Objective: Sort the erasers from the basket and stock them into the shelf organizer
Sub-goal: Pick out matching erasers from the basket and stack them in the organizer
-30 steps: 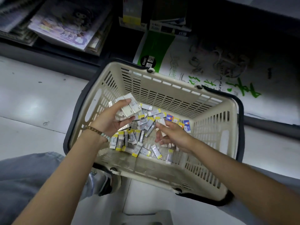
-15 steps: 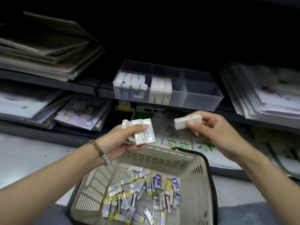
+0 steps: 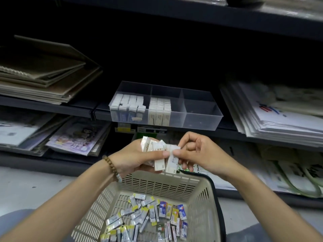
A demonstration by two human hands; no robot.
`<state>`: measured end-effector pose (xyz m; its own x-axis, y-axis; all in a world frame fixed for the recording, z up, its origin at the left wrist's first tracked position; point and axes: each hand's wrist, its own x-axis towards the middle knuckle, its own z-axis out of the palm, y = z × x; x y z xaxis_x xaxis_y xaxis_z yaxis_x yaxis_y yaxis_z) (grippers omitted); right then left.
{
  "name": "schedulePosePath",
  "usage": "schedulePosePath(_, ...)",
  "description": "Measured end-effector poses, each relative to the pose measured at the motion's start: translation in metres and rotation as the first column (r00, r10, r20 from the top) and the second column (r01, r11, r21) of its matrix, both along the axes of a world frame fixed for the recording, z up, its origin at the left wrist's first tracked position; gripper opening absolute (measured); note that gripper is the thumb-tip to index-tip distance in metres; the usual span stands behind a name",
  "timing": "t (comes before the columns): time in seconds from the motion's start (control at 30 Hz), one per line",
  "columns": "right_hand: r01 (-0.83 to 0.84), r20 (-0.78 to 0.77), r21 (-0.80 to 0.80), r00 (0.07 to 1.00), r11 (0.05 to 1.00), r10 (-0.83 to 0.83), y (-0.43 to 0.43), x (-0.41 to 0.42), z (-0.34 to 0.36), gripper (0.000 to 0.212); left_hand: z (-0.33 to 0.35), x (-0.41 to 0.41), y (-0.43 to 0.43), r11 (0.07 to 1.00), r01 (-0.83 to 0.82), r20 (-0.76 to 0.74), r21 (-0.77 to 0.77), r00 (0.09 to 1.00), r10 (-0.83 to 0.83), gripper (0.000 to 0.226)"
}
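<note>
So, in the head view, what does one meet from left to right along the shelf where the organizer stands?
A stack of brown pads → the clear organizer, holding white erasers, then cream erasers → a stack of white paper sheets.

— The view is dim, and the recess of the shelf [image 3: 52, 106] sinks into near-black shadow.

— Light falls from above at the front, brightening the floor [image 3: 35, 186], the left hand [image 3: 132, 159], the right hand [image 3: 201, 154] and the white erasers [image 3: 158, 154] they hold.

— Shelf lines bow toward the edges, where the paper stacks [image 3: 279, 119] look soft and smeared.
</note>
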<state>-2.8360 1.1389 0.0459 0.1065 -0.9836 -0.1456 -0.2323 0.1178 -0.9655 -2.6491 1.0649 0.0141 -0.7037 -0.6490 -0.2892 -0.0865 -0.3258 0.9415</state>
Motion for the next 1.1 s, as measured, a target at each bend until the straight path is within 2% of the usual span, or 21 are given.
schedulePosePath(0.2,0.011,0.107,0.137,0.994,0.991,-0.026,-0.002,-0.005,-0.004,0.038,0.002,-0.002,-0.005,0.998,0.027,0.012,-0.057,1.000,-0.027,0.044)
schedulePosePath(0.37,-0.033,0.159,0.180,0.987,0.983,0.004,-0.011,-0.009,0.000,0.031,0.009,-0.008,-0.013,0.999,0.029,0.010,-0.015,1.000,-0.029,0.041)
schedulePosePath(0.47,-0.028,0.130,0.120,0.991,0.992,0.012,-0.025,-0.018,0.021,0.031,0.021,-0.012,-0.024,0.994,-0.105,-0.046,0.033,0.993,0.107,0.050)
schedulePosePath(0.6,0.147,-0.005,-0.091,0.989,0.985,-0.148,-0.065,-0.041,0.064,0.029,0.036,-0.002,-0.052,0.935,-0.325,-0.205,0.141,0.915,0.348,0.034)
schedulePosePath(0.67,0.190,-0.095,-0.128,0.975,0.973,-0.202,-0.089,-0.052,0.079,0.033,0.037,0.005,-0.063,0.908,-0.381,-0.244,0.176,0.877,0.415,0.023)
schedulePosePath(0.73,0.202,-0.182,-0.080,0.960,0.976,-0.213,-0.112,-0.057,0.083,0.040,0.033,0.009,-0.070,0.895,-0.400,-0.257,0.200,0.860,0.442,0.019)
schedulePosePath(0.9,0.173,-0.423,0.044,0.895,0.984,-0.138,-0.151,-0.050,0.070,0.045,0.023,0.011,-0.075,0.904,-0.377,-0.231,0.201,0.879,0.418,0.053)
schedulePosePath(1.1,0.208,-0.603,0.068,0.788,0.976,-0.126,-0.166,-0.026,0.058,0.037,0.022,0.010,-0.076,0.920,-0.339,-0.222,0.196,0.899,0.378,0.042)
